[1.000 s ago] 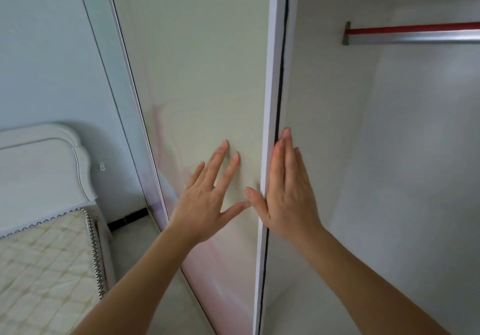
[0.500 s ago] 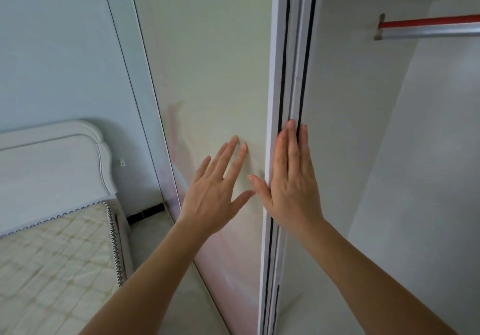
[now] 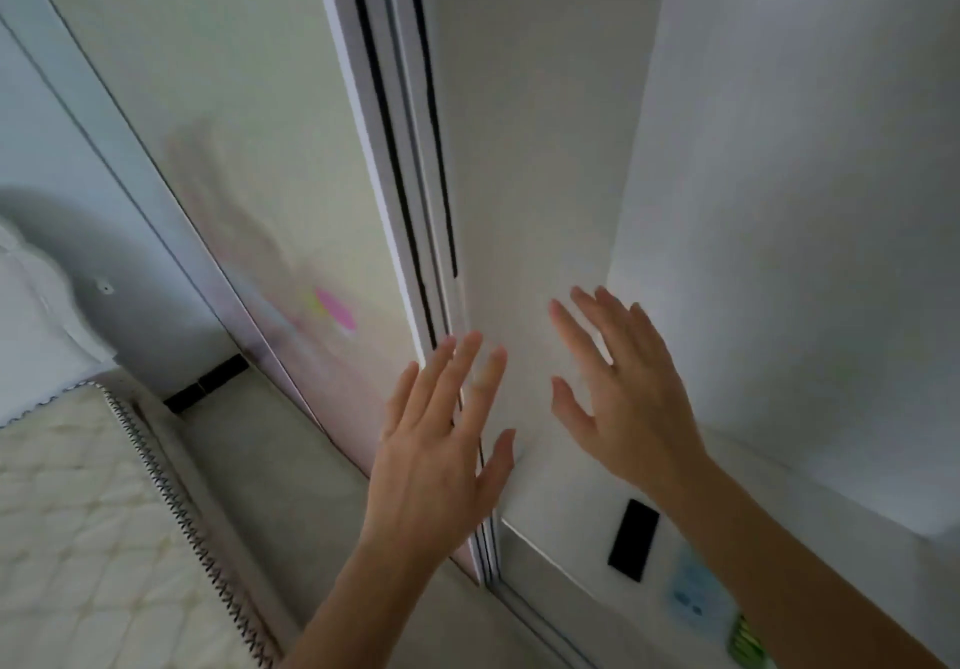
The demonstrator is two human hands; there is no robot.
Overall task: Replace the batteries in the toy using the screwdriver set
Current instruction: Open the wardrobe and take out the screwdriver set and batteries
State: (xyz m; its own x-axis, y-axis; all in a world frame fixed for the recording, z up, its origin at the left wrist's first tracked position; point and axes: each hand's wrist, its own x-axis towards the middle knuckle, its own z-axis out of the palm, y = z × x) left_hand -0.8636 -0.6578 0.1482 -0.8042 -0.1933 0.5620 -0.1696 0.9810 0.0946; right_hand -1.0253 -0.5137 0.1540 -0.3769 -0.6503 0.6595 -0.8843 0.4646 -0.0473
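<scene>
My left hand (image 3: 441, 440) is open with fingers spread, held at the edge of the pale sliding wardrobe door (image 3: 249, 138). My right hand (image 3: 623, 388) is open too, fingers straight, in front of the wardrobe's white inner side wall (image 3: 530, 159). On the wardrobe floor (image 3: 561, 528) lie a flat black rectangular object (image 3: 634, 539), a pale blue packet (image 3: 693, 598) and a small green thing (image 3: 745, 640) partly behind my right forearm. No toy or screwdriver is plainly recognisable.
The door tracks (image 3: 405, 175) show as dark vertical strips. A bed with a quilted mattress (image 3: 78, 528) and white headboard (image 3: 36, 305) stands at the left. A strip of pale floor (image 3: 270, 450) runs between bed and wardrobe.
The door has slid left, opening the wardrobe wider. My view has dropped, bringing the wardrobe floor and its objects into sight. Both hands have come off the door edge.
</scene>
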